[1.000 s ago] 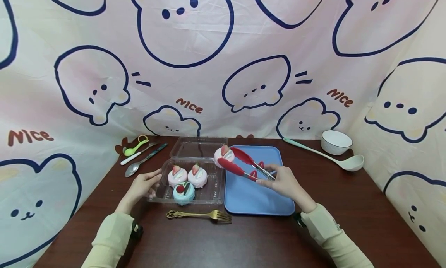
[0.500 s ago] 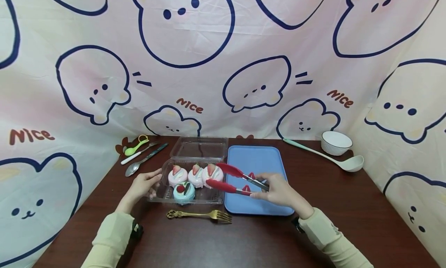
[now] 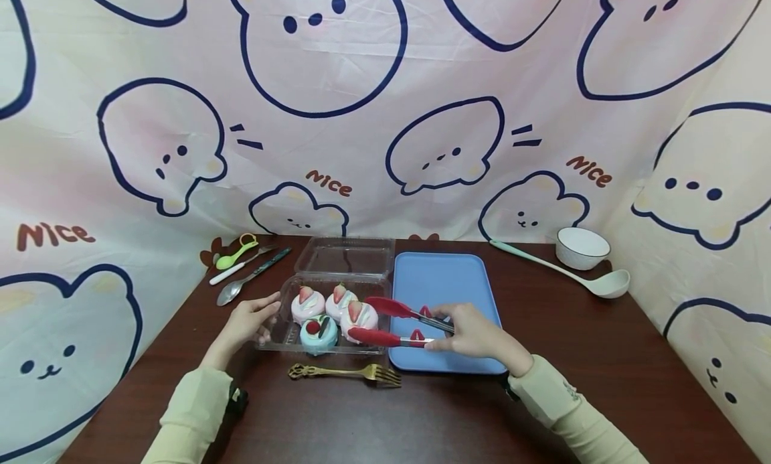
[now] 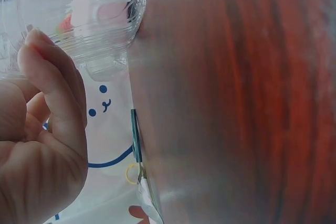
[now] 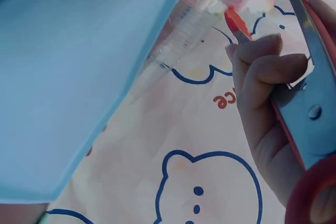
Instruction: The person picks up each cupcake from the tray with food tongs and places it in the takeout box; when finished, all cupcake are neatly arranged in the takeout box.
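My right hand [image 3: 476, 333] grips red-tipped metal tongs [image 3: 391, 338]. Their red tips lie on either side of a pink cake with a strawberry [image 3: 358, 319], inside the clear plastic box [image 3: 375, 340]. Two more pink strawberry cakes, the left one [image 3: 306, 305] and the back one [image 3: 339, 299], sit there beside a blue cake with a red berry [image 3: 319, 333]. At the box's left side, my left hand [image 3: 243, 327] holds the edge with bent fingers; in the left wrist view a fingertip meets the clear wall. The right wrist view shows fingers wrapped around the tongs [image 5: 310, 108].
The box's lid [image 3: 346, 256] lies open behind it. Right of the box is a blue tray [image 3: 440, 280], partly under my right hand. A gold fork [image 3: 343, 371] lies in front. Spoons [image 3: 231, 291] are back left; a ladle [image 3: 608, 284] and white bowl [image 3: 581, 248] back right.
My right hand has moved left and toward me with the tongs, bringing the pink cake from above the box's right edge down into the box among the others. The left hand stays put.
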A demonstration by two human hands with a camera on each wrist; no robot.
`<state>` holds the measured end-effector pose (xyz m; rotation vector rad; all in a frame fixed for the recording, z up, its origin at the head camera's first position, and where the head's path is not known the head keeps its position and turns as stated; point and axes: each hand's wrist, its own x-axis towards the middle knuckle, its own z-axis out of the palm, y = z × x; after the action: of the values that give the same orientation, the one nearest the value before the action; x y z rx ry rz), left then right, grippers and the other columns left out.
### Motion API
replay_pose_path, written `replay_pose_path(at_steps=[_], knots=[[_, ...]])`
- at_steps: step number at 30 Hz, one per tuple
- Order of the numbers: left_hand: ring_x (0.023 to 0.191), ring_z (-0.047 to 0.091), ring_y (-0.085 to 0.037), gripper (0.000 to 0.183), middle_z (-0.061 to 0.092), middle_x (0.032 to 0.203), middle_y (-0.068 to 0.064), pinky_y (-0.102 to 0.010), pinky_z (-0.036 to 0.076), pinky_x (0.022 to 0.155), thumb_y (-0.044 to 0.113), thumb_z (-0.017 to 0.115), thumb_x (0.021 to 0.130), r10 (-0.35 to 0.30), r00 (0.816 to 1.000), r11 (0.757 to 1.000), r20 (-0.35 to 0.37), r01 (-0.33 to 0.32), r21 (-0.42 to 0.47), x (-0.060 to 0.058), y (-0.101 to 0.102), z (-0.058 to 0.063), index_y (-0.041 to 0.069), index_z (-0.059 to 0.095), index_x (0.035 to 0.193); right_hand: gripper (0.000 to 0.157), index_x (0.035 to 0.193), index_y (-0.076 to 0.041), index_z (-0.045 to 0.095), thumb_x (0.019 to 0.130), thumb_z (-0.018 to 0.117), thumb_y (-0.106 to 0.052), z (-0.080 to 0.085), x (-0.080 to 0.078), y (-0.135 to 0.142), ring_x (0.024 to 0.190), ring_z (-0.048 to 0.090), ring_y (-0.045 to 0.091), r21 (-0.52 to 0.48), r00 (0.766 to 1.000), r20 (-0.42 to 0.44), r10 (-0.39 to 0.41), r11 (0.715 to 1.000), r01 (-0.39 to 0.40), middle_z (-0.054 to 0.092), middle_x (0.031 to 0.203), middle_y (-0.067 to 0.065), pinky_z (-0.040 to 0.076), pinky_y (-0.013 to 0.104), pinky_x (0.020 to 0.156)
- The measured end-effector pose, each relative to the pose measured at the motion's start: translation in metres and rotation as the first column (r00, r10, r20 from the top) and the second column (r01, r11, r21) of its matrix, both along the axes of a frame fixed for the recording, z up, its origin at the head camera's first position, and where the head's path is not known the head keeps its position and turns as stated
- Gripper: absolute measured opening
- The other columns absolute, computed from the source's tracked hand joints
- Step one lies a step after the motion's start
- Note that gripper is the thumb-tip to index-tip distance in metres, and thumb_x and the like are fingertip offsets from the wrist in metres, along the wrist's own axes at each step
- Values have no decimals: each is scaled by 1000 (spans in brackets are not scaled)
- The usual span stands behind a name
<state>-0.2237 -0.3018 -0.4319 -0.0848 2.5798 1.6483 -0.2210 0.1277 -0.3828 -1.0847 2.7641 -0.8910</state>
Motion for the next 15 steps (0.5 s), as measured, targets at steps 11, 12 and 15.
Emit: replay_pose_path(at_steps=[11, 12, 15], knots=[[45, 51, -13, 50, 53, 77, -13, -28, 48, 47, 29, 48, 95, 15, 1000, 1000, 7, -15, -18, 0, 1, 0, 3, 39, 137, 48, 107, -2, 64, 74, 73, -36, 13, -4, -4, 41, 32, 4, 62, 999, -24, 44, 997, -42, 56, 74, -5, 30, 23, 39], [46, 51, -14, 50, 53, 77, -14, -28, 48, 47, 30, 48, 95, 17, 1000, 1000, 5, -16, -24, 0, 1, 0, 4, 39, 137, 48, 107, -2, 64, 74, 73, -36, 14, -4, -4, 41, 31, 4, 66, 999, -25, 44, 997, -42, 56, 74, -6, 30, 23, 39], [46, 51, -14, 50, 54, 78, -14, -28, 48, 47, 30, 49, 95, 17, 1000, 999, 2, -17, -30, 0, 1, 0, 4, 40, 137, 48, 106, -2, 64, 74, 73, -37, 14, -4, -5, 41, 30, 4, 76, 998, -35, 47, 996, -44, 55, 72, -6, 30, 22, 39]])
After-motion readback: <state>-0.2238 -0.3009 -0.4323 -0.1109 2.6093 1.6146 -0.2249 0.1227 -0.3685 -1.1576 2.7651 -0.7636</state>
